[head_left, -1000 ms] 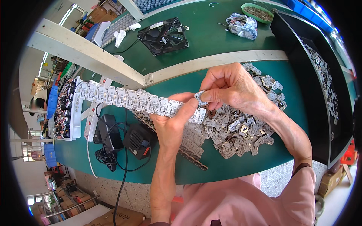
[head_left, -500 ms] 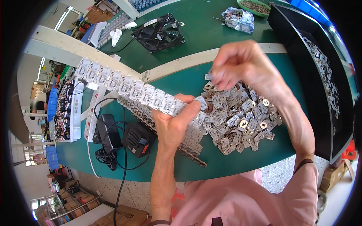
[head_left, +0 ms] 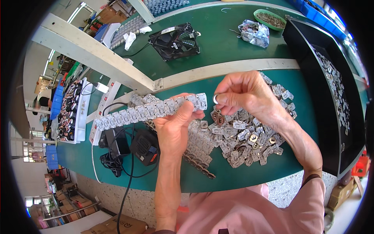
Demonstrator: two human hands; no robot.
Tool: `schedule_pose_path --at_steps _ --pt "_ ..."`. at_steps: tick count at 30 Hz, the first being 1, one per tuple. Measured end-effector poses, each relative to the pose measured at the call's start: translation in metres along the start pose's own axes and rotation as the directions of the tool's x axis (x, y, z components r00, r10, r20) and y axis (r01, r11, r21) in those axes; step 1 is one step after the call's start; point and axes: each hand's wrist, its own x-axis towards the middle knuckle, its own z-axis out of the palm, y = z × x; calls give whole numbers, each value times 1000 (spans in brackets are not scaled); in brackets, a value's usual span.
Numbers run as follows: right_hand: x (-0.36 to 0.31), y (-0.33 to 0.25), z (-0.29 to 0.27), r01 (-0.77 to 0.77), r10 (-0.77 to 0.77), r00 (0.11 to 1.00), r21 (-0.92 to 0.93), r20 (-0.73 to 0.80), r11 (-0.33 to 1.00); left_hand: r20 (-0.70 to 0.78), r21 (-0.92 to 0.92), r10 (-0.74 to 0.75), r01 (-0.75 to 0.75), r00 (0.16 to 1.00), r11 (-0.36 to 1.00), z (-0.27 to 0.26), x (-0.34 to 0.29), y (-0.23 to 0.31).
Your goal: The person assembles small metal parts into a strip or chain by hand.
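My left hand point(head_left: 172, 130) is closed around a long row of small clear-grey plastic pieces point(head_left: 134, 114), thumb on top near its right end. The row slants down to the left, above the table. Just off that right end, my right hand point(head_left: 251, 93) pinches a small round white piece point(head_left: 215, 99) between thumb and fingertips, apart from the row. Beneath and beyond my right hand spreads a heap of loose similar grey pieces point(head_left: 237, 142), a few with brass-coloured discs. More rows of pieces point(head_left: 200, 146) lie side by side under my left wrist.
A black bin point(head_left: 302, 37) with more pieces stands at the right. At the left are a black speaker-like box point(head_left: 144, 146), tangled cables and a power strip point(head_left: 113, 87). Behind the white frame bar point(head_left: 233, 66) sit a black fan point(head_left: 175, 41) and a green dish point(head_left: 269, 19).
My left hand has turned the row, so its left end has dropped and its right end has risen. My right hand has come from over the heap to beside the row's end.
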Motion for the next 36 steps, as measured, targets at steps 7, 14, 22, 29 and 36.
schedule_pose_path --at_steps 7,14,22,29,36 --pt "1 9 6 -45 43 997 37 60 998 12 4 -28 28 1000 1000 0 0 1" --pt "2 13 6 -36 28 996 90 88 995 -10 47 -31 31 999 998 2 1 2" --pt "2 13 8 -23 21 996 27 84 999 3 90 -21 21 1000 996 4 -2 -2" --pt "1 19 11 36 -39 998 63 53 997 -31 71 -13 15 999 997 4 -3 -7" --pt "2 16 7 29 -36 998 107 58 994 -12 64 -28 29 1000 998 7 -3 -7"
